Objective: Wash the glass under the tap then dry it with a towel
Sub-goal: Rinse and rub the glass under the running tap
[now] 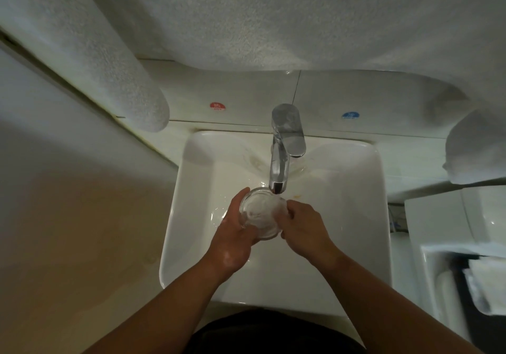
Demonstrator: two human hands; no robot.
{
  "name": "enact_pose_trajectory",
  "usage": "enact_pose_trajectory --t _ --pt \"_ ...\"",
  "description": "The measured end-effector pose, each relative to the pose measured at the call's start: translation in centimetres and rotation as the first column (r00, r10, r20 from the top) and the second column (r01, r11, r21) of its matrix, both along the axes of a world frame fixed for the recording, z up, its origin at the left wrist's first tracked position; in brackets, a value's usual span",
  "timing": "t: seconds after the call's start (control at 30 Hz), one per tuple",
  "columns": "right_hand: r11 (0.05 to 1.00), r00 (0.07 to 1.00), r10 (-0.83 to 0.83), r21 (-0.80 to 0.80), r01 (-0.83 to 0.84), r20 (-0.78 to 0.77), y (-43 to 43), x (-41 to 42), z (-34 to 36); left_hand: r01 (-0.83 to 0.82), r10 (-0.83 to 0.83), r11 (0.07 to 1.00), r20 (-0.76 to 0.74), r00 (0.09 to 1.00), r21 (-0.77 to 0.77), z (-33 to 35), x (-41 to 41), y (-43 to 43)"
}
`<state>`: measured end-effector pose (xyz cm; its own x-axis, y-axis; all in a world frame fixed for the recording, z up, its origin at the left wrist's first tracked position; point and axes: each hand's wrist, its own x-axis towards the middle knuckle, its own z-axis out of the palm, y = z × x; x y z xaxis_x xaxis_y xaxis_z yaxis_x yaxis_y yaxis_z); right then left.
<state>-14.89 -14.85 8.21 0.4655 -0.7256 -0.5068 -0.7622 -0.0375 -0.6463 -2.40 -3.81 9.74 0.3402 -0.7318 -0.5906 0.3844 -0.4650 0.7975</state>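
Observation:
A clear glass (261, 212) sits upright just below the spout of the chrome tap (282, 156), over the white basin (356, 216). Water foams white inside the glass. My left hand (235, 238) wraps around the glass from the left and below. My right hand (306, 230) presses its fingers on the glass's right side. A white towel (246, 19) hangs above the basin across the top of the view.
Red hot (217, 106) and blue cold (350, 115) stickers mark the wall ledge behind the tap. A rolled white towel (479, 148) hangs at the right. A toilet (451, 244) stands right of the basin. A beige wall fills the left.

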Motion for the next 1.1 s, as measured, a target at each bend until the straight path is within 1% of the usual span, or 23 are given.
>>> enact_pose_trajectory --t 0.03,0.1,0.17,0.2,0.3,0.37,0.5,0.53,0.6,0.63,0.7,0.77,0.83,0.9,1.03,1.1 --pt "1.0 1.0 -0.007 -0.018 0.007 -0.001 0.1 0.2 -0.1 -0.007 0.007 1.0 0.013 1.0 0.0 0.1 0.0 0.0" --pt "0.998 0.999 0.046 -0.029 -0.047 -0.011 0.2 0.4 -0.1 -0.033 0.033 0.999 0.031 0.999 0.004 0.0 0.0 0.0" --pt "0.995 0.995 0.103 0.016 -0.103 -0.003 0.3 0.2 -0.3 -0.024 0.023 1.0 0.063 0.998 0.018 -0.2 0.2 0.2" --pt "0.994 0.994 0.105 0.03 -0.105 -0.003 0.2 0.2 -0.3 -0.013 0.012 1.0 0.072 0.997 0.026 -0.3 0.3 0.3" --pt "0.999 0.999 0.031 -0.031 -0.032 -0.032 -0.1 0.2 0.0 -0.014 0.013 1.0 0.031 0.999 0.01 -0.2 0.2 0.4" --pt "0.998 0.999 0.016 -0.067 -0.018 -0.031 0.0 0.3 0.0 -0.018 0.018 1.0 0.007 1.0 -0.011 -0.2 0.1 0.3" --pt "0.993 0.993 0.116 0.0 -0.116 -0.03 -0.1 -0.2 0.3 0.0 0.001 1.0 0.023 1.0 -0.027 -0.3 0.2 0.4" --pt "0.995 0.995 0.098 0.016 -0.098 -0.022 -0.2 -0.4 0.5 0.009 -0.008 1.0 0.02 1.0 -0.022 -0.3 0.2 0.3" --pt "0.999 1.0 -0.005 0.049 0.005 0.001 -0.1 -0.6 1.0 0.004 -0.004 1.0 -0.002 1.0 -0.003 -0.6 0.0 0.1" --pt "0.997 0.999 -0.052 0.051 0.052 0.008 0.0 -0.7 1.3 -0.004 0.004 1.0 -0.002 1.0 0.01 -0.8 -0.2 -0.1" --pt "0.995 0.995 -0.096 0.034 0.095 0.017 0.5 -0.7 1.5 -0.034 0.034 0.999 0.017 0.999 0.033 -1.1 -0.4 -0.5" --pt "0.989 0.989 -0.14 0.062 0.138 0.038 0.9 -0.7 1.7 -0.046 0.041 0.998 0.079 0.996 0.053 -1.4 -0.5 -0.8" --pt "0.975 0.979 -0.195 0.115 0.188 0.054 1.1 -0.9 1.9 0.009 -0.028 0.997 0.228 0.973 0.083 -1.6 -0.5 -0.9" --pt "0.966 0.972 -0.225 0.149 0.213 0.068 1.3 -1.0 2.0 0.039 -0.071 0.994 0.331 0.941 0.101 -1.6 -0.5 -1.1" --pt "0.954 0.967 -0.243 0.201 0.223 0.079 1.6 -1.3 2.0 0.017 -0.05 0.996 0.399 0.916 0.085 -1.0 -0.5 -1.5" --pt "0.955 0.968 -0.239 0.202 0.219 0.081 1.8 -1.5 2.0 0.05 -0.084 0.995 0.485 0.87 0.083 -0.6 -0.5 -1.5"
